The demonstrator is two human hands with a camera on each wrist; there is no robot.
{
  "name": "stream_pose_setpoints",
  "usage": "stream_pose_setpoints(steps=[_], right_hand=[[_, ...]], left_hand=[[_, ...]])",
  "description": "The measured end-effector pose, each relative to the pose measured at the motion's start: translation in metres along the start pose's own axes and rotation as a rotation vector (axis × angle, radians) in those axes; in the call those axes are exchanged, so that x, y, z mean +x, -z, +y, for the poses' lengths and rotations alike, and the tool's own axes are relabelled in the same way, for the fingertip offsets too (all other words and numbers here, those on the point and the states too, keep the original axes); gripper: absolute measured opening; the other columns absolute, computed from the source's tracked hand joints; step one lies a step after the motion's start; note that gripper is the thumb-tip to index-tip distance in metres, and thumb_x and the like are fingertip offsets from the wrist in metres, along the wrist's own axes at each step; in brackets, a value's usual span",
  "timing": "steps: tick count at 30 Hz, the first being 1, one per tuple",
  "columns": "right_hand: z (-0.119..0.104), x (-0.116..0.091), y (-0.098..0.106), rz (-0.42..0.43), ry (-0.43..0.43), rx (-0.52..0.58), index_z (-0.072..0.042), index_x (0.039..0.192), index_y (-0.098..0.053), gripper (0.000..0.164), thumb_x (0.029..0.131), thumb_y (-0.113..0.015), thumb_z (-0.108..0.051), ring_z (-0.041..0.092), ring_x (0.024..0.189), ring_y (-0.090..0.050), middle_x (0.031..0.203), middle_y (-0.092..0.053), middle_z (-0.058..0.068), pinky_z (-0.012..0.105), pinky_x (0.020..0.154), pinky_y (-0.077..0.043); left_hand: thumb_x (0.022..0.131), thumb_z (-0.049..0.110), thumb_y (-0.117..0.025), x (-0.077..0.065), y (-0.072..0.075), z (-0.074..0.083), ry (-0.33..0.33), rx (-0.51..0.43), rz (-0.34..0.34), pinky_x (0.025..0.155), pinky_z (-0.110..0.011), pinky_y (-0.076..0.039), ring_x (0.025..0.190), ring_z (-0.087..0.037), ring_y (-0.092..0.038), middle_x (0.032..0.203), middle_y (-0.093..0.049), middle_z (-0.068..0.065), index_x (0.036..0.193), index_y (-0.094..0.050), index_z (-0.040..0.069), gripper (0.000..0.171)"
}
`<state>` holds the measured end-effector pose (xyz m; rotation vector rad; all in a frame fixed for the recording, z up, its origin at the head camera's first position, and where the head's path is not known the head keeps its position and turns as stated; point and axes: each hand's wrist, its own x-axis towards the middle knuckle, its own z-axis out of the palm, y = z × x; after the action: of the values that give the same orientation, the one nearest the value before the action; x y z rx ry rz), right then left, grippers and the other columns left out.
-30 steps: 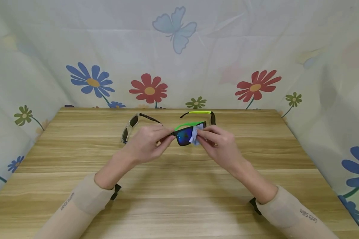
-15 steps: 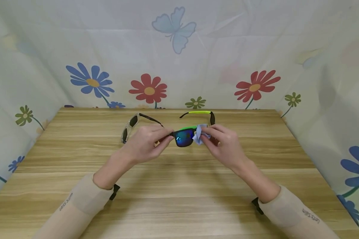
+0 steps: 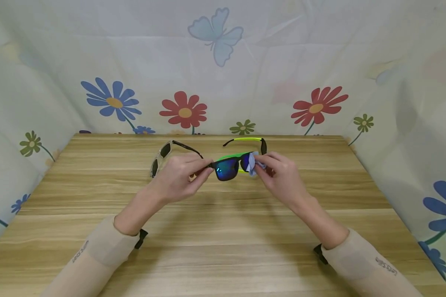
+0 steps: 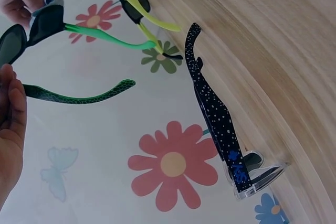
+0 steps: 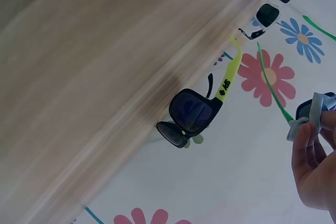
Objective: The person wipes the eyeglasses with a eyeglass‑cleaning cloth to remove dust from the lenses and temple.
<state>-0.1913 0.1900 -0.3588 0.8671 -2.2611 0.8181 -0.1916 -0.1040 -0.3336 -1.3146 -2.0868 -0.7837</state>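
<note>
A pair of sunglasses with a black front, blue mirrored lenses and green temples is held above the table. My left hand pinches its left end, near the hinge, between thumb and fingers. At the other end my right hand pinches a light blue cloth over the right lens, hiding part of it. In the left wrist view both green temples stick out, unfolded. The right wrist view shows the cloth folded around the lens edge under my right hand's fingers.
Clear-framed sunglasses with dark speckled temples lie on the wooden table, behind my left hand. Black sunglasses with yellow temples lie behind my right hand, partly hidden. A flowered curtain hangs around the back and sides.
The cloth and right hand have shifted right along the glasses, from beside the nose bridge to the outer part of the right lens. The left hand has moved slightly left, still gripping the glasses.
</note>
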Motion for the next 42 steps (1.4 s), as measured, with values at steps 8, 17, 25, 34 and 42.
stream_pose_setpoints(steps=[8,17,25,34,42], right_hand=[[0.007,-0.001,0.001,-0.022,-0.096,-0.043,0.005,0.107,-0.076,0.022,0.086,-0.080,0.004,0.015,0.062,-0.057,0.086,-0.068,0.010,0.030,0.053,-0.050],[0.003,-0.001,0.000,0.004,-0.068,-0.007,0.004,0.103,-0.077,0.017,0.086,-0.081,0.002,0.012,0.060,-0.058,0.086,-0.071,0.010,0.025,0.052,-0.050],[-0.010,0.003,0.001,0.025,-0.002,0.030,0.001,0.107,-0.077,0.023,0.085,-0.083,0.000,0.010,0.062,-0.057,0.092,-0.072,0.009,0.026,0.052,-0.051],[-0.014,0.004,0.000,0.025,0.014,0.035,0.003,0.107,-0.076,0.022,0.085,-0.082,0.002,0.011,0.064,-0.057,0.092,-0.071,0.010,0.031,0.052,-0.052],[-0.005,0.003,0.001,0.021,-0.025,-0.041,0.003,0.107,-0.077,0.021,0.087,-0.081,0.000,0.012,0.064,-0.057,0.090,-0.071,0.009,0.026,0.054,-0.048]], left_hand=[[0.085,-0.002,-0.078,0.001,0.001,0.000,-0.011,-0.015,0.018,0.057,-0.024,-0.052,0.064,-0.011,-0.058,0.075,-0.065,-0.003,0.102,-0.075,-0.003,0.017],[0.085,-0.001,-0.078,0.001,0.000,0.000,-0.007,-0.016,0.017,0.057,-0.024,-0.052,0.063,-0.011,-0.058,0.074,-0.065,-0.003,0.101,-0.075,-0.004,0.017],[0.089,0.005,-0.077,0.002,-0.002,0.001,-0.003,0.010,-0.008,0.057,-0.022,-0.050,0.063,-0.010,-0.058,0.073,-0.064,-0.001,0.102,-0.075,-0.002,0.015],[0.091,0.005,-0.075,0.001,-0.004,0.001,-0.032,-0.008,-0.016,0.055,-0.022,-0.048,0.064,-0.012,-0.057,0.073,-0.062,0.000,0.104,-0.074,-0.002,0.016],[0.091,0.004,-0.074,0.000,-0.004,0.000,-0.046,-0.011,-0.004,0.055,-0.023,-0.046,0.063,-0.012,-0.055,0.070,-0.058,0.001,0.107,-0.074,-0.002,0.017]])
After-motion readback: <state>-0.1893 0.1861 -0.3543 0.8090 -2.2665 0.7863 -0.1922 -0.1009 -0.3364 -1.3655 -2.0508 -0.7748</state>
